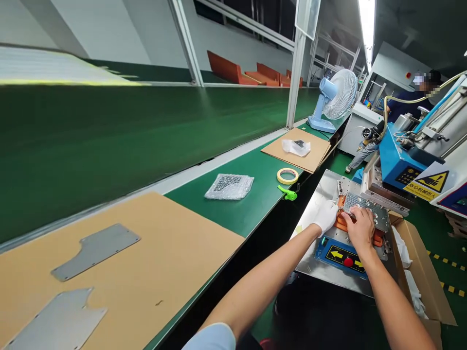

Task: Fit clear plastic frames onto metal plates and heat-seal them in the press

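1. Surface: a green bench (pixel 255 214) runs diagonally along the person's left. A brown cardboard sheet (pixel 175 253) covers its near part, bearing two flat grey plates, one farther (pixel 98 248) and one nearer (pixel 58 323).
2. Farther along the bench: a bubble-wrapped packet (pixel 230 186), a tape roll (pixel 288 182), a bright green tool (pixel 289 194), and a second cardboard sheet (pixel 277 148) under a translucent bag (pixel 296 147).
3. Room: a green conveyor belt (pixel 146 131) flanks the bench; a light-blue fan (pixel 339 95) stands at the far end beneath a bright tube light (pixel 367 29). Another person (pixel 404 104) is in the background, partly hidden by equipment.
4. Right side: a blue press head (pixel 399 153) with a yellow warning label (pixel 432 177) stands beyond a silver machine table (pixel 310 233). An open carton (pixel 426 272) lies right of the table.
5. Location of work: a grey metal plate with small holes (pixel 359 200) lies on an orange fixture (pixel 341 223) on that table, behind the blue control panel (pixel 343 256).
6. Orientation: the plate's long axis runs crosswise before the person, roughly parallel to the panel, left end toward the bench, right end toward the carton. No distinct front can be determined.
7. Left hand (pixel 326 216), white-gloved: at the fixture's left end; grip state cannot be determined.
8. Right hand (pixel 361 228), bare: over the plate's near edge, fingers bent; whether its grip is closed on anything cannot be told.
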Action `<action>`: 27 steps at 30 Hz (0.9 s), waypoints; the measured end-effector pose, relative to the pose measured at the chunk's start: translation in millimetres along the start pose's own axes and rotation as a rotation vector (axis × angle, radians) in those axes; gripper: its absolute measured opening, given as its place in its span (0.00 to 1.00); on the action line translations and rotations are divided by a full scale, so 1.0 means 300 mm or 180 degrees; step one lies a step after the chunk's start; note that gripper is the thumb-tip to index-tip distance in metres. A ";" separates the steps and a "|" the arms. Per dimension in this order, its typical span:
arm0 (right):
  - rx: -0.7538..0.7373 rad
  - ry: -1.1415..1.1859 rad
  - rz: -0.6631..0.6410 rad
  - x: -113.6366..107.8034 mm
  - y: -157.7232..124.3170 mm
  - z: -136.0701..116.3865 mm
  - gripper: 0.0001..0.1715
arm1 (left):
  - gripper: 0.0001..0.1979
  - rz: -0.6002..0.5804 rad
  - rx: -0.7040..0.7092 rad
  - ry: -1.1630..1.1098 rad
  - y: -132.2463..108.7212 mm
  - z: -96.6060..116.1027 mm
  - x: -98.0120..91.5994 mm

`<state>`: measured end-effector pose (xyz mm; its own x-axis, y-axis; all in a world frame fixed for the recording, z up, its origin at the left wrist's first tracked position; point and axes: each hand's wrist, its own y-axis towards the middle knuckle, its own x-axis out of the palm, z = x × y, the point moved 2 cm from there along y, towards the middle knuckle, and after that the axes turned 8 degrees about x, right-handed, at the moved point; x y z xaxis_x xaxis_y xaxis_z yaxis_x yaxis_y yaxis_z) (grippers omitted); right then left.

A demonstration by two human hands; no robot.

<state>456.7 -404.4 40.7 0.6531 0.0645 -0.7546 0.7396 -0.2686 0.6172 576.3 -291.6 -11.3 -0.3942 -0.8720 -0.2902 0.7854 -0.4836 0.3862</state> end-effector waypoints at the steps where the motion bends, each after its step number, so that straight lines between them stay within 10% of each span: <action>1: -0.0010 0.0004 0.0017 0.002 0.001 0.001 0.14 | 0.16 0.0024 -0.0082 -0.0067 0.002 0.003 -0.007; 17: -0.0083 0.0072 0.0185 0.009 -0.005 0.001 0.15 | 0.05 0.0825 -0.0346 -0.1161 -0.024 0.070 -0.029; 27: -0.0100 0.0087 0.0181 0.003 -0.007 -0.008 0.13 | 0.09 0.0429 0.0024 -0.0422 -0.052 0.069 -0.043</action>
<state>456.0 -401.6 39.3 0.6980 0.0762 -0.7120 0.7057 -0.2424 0.6658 559.4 -274.3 4.6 -0.3453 -0.9311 -0.1177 0.8321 -0.3618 0.4204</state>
